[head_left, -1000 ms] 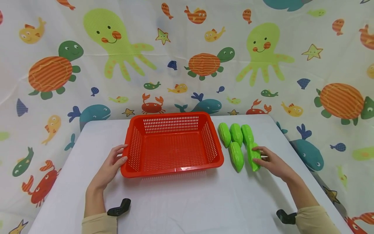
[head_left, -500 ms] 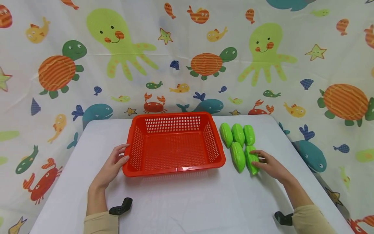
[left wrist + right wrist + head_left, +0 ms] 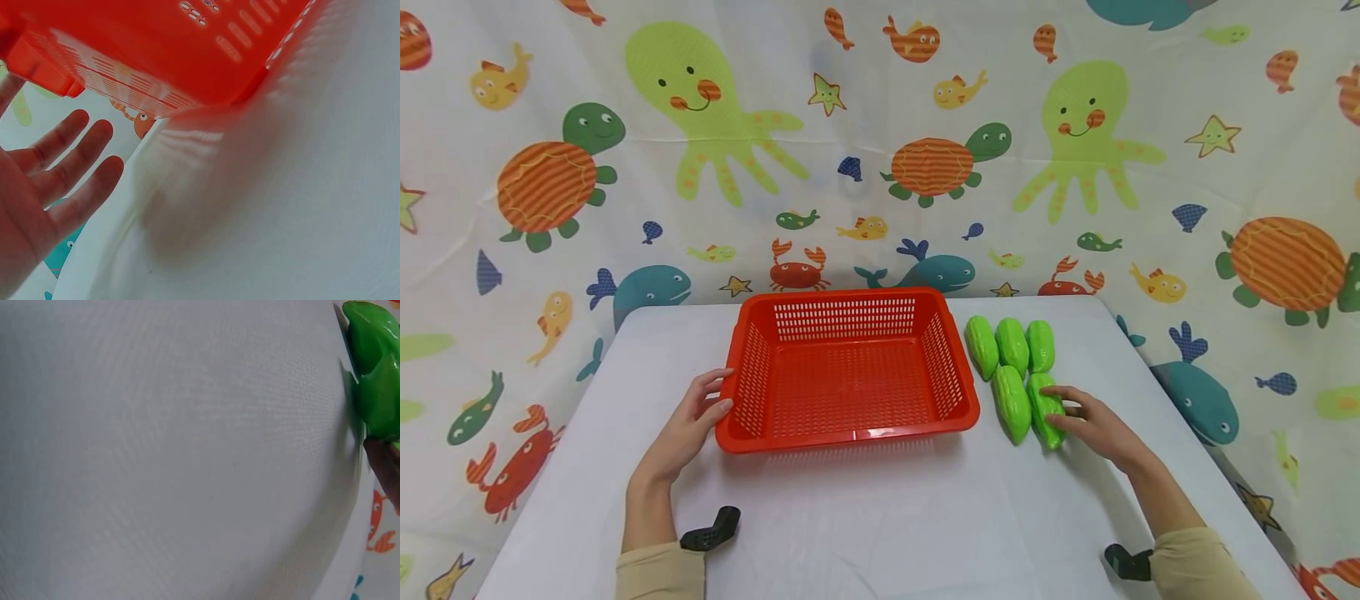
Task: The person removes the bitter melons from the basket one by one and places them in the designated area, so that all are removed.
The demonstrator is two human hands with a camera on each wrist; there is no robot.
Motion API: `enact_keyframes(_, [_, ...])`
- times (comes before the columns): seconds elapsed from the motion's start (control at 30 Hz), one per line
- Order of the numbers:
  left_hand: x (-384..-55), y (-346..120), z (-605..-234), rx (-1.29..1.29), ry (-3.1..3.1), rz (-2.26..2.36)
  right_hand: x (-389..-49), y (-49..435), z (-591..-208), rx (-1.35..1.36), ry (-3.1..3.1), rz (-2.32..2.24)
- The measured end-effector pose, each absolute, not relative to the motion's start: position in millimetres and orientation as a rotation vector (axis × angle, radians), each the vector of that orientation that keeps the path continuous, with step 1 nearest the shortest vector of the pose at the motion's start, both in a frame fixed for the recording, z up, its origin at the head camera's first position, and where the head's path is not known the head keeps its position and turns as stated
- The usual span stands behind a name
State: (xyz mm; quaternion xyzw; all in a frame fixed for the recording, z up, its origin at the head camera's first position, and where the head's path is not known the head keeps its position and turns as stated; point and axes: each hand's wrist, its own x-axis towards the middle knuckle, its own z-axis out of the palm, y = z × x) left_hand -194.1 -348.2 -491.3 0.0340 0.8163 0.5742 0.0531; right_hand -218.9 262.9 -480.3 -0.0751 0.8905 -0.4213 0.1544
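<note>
My left hand point(image 3: 689, 418) is at the left side of a red plastic basket point(image 3: 850, 444), thumb and fingertip touching its rim. In the left wrist view, three fingers point(image 3: 78, 147) stretch out straight and spread, apart from the basket wall. My right hand point(image 3: 1093, 427) holds the nearest right bitter melon point(image 3: 1042, 406), a bright green, ridged one, with thumb and fingers at its right side. That melon point(image 3: 379, 400) shows only in part at the right wrist view's edge. Directly left of it lies another bitter melon point(image 3: 1012, 404).
Several more green bitter melons point(image 3: 1012, 343) lie in a row behind, close to the basket's right side. A white cloth covers the table point(image 3: 880, 525). Behind it hangs a curtain point(image 3: 857, 83) printed with sea animals.
The bitter melon at my right hand has shifted slightly nearer and left, away from the one behind it, and my right hand moved with it. My left hand stays at the basket.
</note>
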Motion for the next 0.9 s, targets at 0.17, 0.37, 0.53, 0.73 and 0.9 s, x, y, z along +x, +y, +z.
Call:
enact_keyframes(0.17, [-193.4,-347.7,-491.0,0.1,2.48,1.752,-218.9,266.7,-481.9,-0.222,2.559,-1.214])
enact_keyframes(0.37, [-195.7,-347.9,-492.5,0.104,2.474,1.752,-217.8,270.3,-482.4,-0.217,2.59,-1.226])
enact_keyframes(0.53, [-194.8,-347.0,-489.3,0.092,2.47,1.742,-218.1,273.2,-480.9,-0.188,2.577,-1.24])
enact_keyframes(0.73, [-195.5,-349.4,-489.3,0.105,2.478,1.739,-223.6,274.0,-475.0,-0.129,2.563,-1.251])
enact_keyframes(0.9, [-198.3,-354.6,-485.2,0.134,2.527,1.688,-234.7,270.5,-460.9,-0.085,2.607,-1.281])
